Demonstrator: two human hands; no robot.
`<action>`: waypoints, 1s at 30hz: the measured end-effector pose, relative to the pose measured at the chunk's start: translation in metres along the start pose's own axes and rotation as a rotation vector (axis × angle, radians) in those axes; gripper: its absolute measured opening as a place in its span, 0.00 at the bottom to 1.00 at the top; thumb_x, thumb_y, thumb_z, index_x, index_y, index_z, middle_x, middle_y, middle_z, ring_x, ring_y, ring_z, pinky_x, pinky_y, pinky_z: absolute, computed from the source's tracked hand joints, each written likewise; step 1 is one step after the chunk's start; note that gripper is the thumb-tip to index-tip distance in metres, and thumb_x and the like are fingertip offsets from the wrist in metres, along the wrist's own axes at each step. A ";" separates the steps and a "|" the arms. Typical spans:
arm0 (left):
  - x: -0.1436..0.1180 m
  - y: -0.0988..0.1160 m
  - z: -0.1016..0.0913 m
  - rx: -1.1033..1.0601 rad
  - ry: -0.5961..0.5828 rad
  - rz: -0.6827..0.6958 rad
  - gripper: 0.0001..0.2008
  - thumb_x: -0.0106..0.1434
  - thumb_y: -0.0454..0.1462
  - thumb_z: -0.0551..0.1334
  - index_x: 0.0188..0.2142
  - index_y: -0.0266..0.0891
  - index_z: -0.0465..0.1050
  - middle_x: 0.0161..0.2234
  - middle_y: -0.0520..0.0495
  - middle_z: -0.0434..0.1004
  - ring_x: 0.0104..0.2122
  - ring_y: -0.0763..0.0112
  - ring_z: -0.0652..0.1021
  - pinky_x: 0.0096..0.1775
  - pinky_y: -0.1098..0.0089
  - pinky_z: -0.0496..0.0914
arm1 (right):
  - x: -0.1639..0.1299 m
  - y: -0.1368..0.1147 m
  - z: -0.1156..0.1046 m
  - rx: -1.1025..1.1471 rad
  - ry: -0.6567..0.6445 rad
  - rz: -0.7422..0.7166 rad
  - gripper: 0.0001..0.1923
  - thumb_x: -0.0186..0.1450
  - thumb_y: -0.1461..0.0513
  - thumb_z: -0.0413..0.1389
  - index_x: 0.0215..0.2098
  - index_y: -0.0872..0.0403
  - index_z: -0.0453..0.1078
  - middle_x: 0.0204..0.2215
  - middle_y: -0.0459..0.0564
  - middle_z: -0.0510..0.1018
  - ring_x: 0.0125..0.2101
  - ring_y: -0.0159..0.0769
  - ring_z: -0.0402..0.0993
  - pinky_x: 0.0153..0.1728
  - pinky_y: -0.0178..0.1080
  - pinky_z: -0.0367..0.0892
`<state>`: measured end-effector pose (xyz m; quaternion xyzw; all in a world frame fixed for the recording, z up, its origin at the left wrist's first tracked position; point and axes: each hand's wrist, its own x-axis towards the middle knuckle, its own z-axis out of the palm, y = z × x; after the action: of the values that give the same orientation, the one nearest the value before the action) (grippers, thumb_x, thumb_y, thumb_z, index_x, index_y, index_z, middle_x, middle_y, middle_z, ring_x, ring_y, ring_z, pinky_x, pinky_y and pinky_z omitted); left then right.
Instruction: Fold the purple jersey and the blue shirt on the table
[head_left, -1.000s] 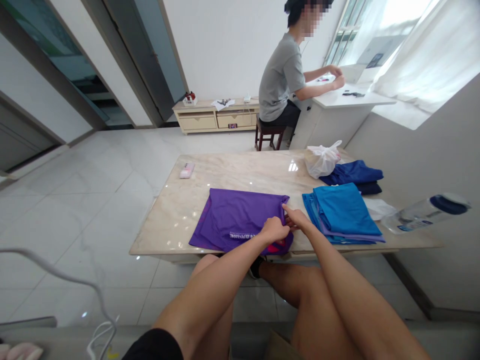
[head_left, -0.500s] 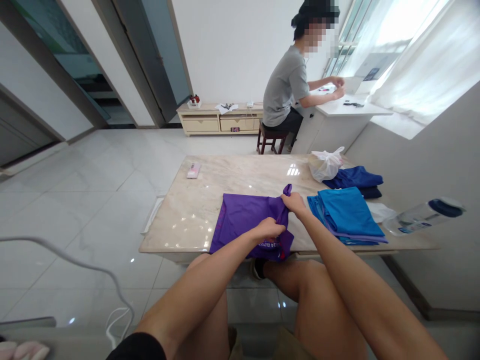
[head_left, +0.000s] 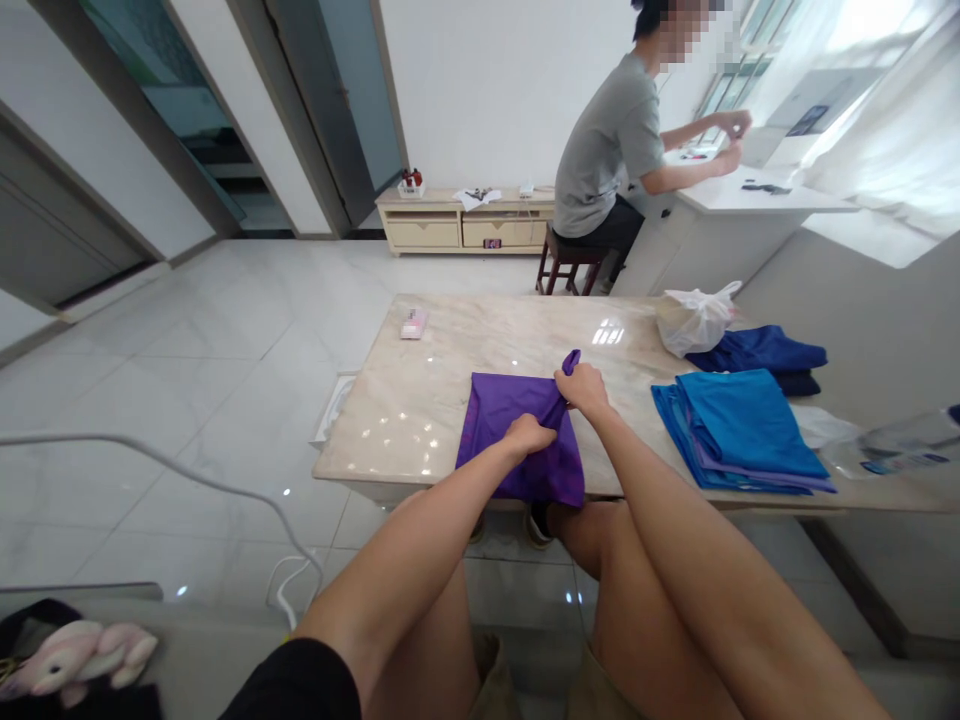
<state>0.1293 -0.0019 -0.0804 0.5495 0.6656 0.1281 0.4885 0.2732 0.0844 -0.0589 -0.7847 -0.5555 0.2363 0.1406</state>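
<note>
On the near edge of the marble table (head_left: 450,400), both hands grip a purple garment (head_left: 510,425). The left hand (head_left: 529,437) is closed into a loose fist, pinching the cloth near its middle. The right hand (head_left: 581,390) is also closed, clamped on the far right corner, and a small tuft of purple sticks up above its knuckles. The two hands sit close together but do not touch.

The garment lies flat, roughly square, its near hem hanging just over the table edge. Fingertips of both hands are buried in the fabric, so how many layers each pinches cannot be told. Any print on the cloth is too small to read.

The cloth looks thin, smooth and slightly shiny, like sportswear. To the right, well apart, lies a neat stack of blue garments (head_left: 739,430), a darker blue pile (head_left: 757,352) behind it, and a crumpled white plastic bag (head_left: 694,318). A clear bottle (head_left: 900,452) lies at the right, cut off by the frame. A small pink packet (head_left: 414,323) rests near the far left corner. Beyond the table, a person in a grey shirt (head_left: 611,150) sits at a white desk (head_left: 750,200).
</note>
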 end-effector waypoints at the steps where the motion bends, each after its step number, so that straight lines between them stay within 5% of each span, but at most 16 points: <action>1: 0.000 -0.001 -0.002 -0.004 -0.006 0.013 0.13 0.59 0.36 0.73 0.43 0.33 0.83 0.42 0.38 0.88 0.44 0.54 0.87 0.38 0.69 0.78 | -0.002 -0.003 0.001 -0.023 0.018 -0.007 0.26 0.75 0.52 0.57 0.54 0.67 0.81 0.43 0.74 0.86 0.47 0.58 0.87 0.48 0.43 0.79; 9: -0.008 -0.016 -0.023 0.021 -0.086 -0.022 0.14 0.56 0.29 0.68 0.43 0.34 0.80 0.32 0.47 0.82 0.30 0.64 0.82 0.29 0.72 0.73 | -0.006 -0.025 0.010 -0.065 0.063 -0.011 0.25 0.75 0.54 0.55 0.58 0.65 0.80 0.56 0.75 0.83 0.56 0.58 0.84 0.52 0.42 0.77; 17: -0.017 -0.034 -0.046 0.105 -0.145 -0.025 0.10 0.51 0.25 0.66 0.33 0.37 0.76 0.25 0.53 0.72 0.28 0.68 0.76 0.28 0.74 0.67 | 0.003 -0.033 0.020 0.114 -0.100 -0.023 0.19 0.76 0.59 0.54 0.50 0.64 0.83 0.35 0.64 0.88 0.33 0.46 0.87 0.39 0.37 0.78; 21: -0.020 -0.043 -0.056 0.133 -0.130 -0.035 0.09 0.52 0.25 0.68 0.31 0.38 0.75 0.21 0.56 0.65 0.26 0.70 0.73 0.27 0.74 0.61 | 0.000 -0.038 0.026 0.080 -0.098 -0.037 0.18 0.76 0.59 0.55 0.49 0.63 0.83 0.35 0.64 0.88 0.36 0.47 0.87 0.41 0.38 0.78; 25: -0.021 -0.046 -0.061 0.083 -0.177 -0.084 0.04 0.60 0.32 0.71 0.34 0.38 0.78 0.22 0.56 0.69 0.24 0.72 0.72 0.26 0.74 0.61 | -0.005 -0.039 0.033 0.090 -0.148 -0.029 0.16 0.76 0.59 0.56 0.48 0.63 0.83 0.32 0.63 0.88 0.33 0.45 0.87 0.40 0.36 0.79; 30: -0.017 -0.051 -0.067 -0.001 -0.186 -0.086 0.10 0.60 0.33 0.73 0.28 0.38 0.73 0.21 0.55 0.69 0.23 0.73 0.71 0.25 0.73 0.63 | -0.004 -0.040 0.042 0.097 -0.158 -0.028 0.14 0.75 0.61 0.57 0.43 0.62 0.83 0.32 0.63 0.87 0.29 0.45 0.86 0.37 0.39 0.80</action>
<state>0.0445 -0.0103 -0.0749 0.5297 0.6402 0.0562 0.5535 0.2178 0.0924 -0.0741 -0.7482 -0.5636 0.3221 0.1373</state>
